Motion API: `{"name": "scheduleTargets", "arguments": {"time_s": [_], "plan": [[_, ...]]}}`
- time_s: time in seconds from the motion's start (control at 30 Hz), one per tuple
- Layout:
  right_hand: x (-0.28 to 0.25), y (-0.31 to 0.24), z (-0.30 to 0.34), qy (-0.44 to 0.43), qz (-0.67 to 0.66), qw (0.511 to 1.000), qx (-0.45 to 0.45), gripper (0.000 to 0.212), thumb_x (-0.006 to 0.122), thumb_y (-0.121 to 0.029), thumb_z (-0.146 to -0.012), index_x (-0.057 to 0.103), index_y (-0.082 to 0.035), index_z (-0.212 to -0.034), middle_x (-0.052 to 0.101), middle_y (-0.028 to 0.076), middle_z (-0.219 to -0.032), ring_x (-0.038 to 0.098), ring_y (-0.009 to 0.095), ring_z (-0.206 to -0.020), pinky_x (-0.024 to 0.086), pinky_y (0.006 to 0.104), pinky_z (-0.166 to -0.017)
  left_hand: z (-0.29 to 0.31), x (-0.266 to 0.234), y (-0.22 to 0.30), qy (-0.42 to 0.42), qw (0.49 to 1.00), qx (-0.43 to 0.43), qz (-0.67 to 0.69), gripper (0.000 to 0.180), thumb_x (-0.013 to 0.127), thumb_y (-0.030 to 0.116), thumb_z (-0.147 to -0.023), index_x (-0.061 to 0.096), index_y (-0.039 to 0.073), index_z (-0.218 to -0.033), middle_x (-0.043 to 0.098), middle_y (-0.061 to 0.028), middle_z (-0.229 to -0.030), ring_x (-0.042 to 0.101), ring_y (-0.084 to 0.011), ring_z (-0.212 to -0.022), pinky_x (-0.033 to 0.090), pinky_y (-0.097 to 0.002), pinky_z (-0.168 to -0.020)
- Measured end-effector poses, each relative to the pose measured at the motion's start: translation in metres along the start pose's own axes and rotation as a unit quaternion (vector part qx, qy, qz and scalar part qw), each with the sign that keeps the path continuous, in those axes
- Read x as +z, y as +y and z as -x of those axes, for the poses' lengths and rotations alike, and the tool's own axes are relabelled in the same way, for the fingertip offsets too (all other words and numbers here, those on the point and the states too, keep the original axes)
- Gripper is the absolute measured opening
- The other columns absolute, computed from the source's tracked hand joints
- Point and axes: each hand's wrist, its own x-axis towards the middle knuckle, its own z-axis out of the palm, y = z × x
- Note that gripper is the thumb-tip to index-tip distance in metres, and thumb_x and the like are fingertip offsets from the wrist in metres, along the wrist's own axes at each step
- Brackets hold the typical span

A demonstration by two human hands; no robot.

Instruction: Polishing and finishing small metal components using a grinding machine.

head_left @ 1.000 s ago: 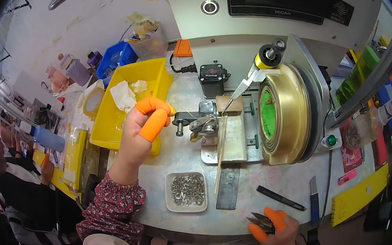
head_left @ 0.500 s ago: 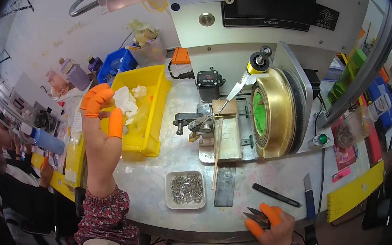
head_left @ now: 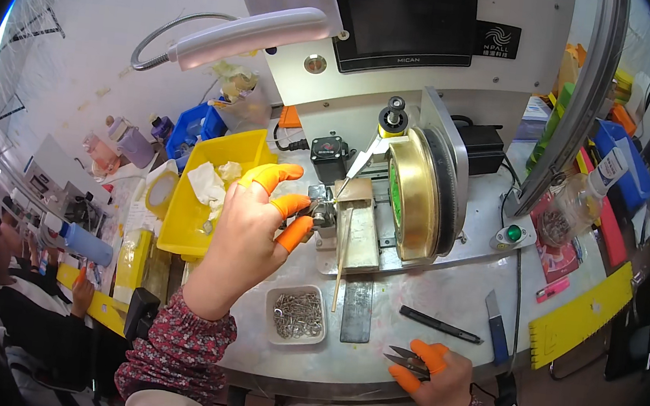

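My left hand (head_left: 247, 226), with orange finger cots on the fingers, reaches over the work area with its fingers spread apart. Its fingertips are beside the small metal clamp (head_left: 322, 212) of the bench machine and partly hide it; whether they touch it I cannot tell. At the front right, my right hand (head_left: 445, 382), also in orange cots, is closed around small dark-bladed snips (head_left: 408, 360) whose tips point left. A white square dish (head_left: 269, 332) of small metal parts stands between the hands. A wooden stick (head_left: 340, 272) runs from the clamp toward the table's front.
A large gold tape reel (head_left: 420, 201) stands on the machine. Behind my left hand is a yellow bin (head_left: 184, 224) with crumpled paper. A black pen-like tool (head_left: 439, 324), a utility knife (head_left: 497, 332) and a dark flat bar (head_left: 357, 313) lie on the table. Another person (head_left: 30, 291) sits at left.
My left hand has come down and to the right, from above the yellow bin to beside the clamp. The view has shifted slightly. My right hand still grips the snips.
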Motion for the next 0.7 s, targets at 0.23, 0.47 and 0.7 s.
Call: {"name": "scheduleTargets", "arguments": {"time_s": [0.23,0.47,0.7], "plan": [[0.001,0.002,0.001,-0.009,0.009,1.000,0.001,0.039,0.074,-0.026,-0.064,0.063,-0.001,-0.091,0.057,0.012,-0.069,0.053,0.022,-0.049,0.044,0.0289,-0.045,0.009,-0.013,0.010,-0.075,0.993,-0.069,0.053,0.010,0.064,0.004,-0.071,0.059,0.002,-0.079,0.059,-0.0123,-0.086,0.056,-0.0247,-0.071,0.044,-0.0299,-0.062],[-0.001,-0.015,-0.010,-0.016,-0.115,0.993,0.039,0.033,0.071,-0.018,-0.068,0.059,-0.001,-0.095,0.057,0.010,-0.071,0.057,0.021,-0.055,0.046,0.0275,-0.050,0.012,-0.032,0.011,-0.110,0.953,-0.205,0.193,0.011,0.054,0.009,-0.084,0.056,-0.002,-0.088,0.058,-0.0045,-0.078,0.054,-0.0083,-0.064,0.043,-0.0226,-0.058],[-0.001,-0.059,-0.063,-0.097,-0.435,0.882,0.151,0.020,0.059,-0.012,-0.081,0.049,-0.002,-0.094,0.056,0.006,-0.076,0.052,0.008,-0.063,0.042,0.0197,-0.058,-0.013,-0.006,-0.001,0.025,0.789,-0.170,0.589,0.014,0.048,0.012,-0.087,0.053,0.001,-0.095,0.057,-0.0098,-0.102,0.058,-0.0121,-0.078,0.045,-0.0243,-0.072]]}}
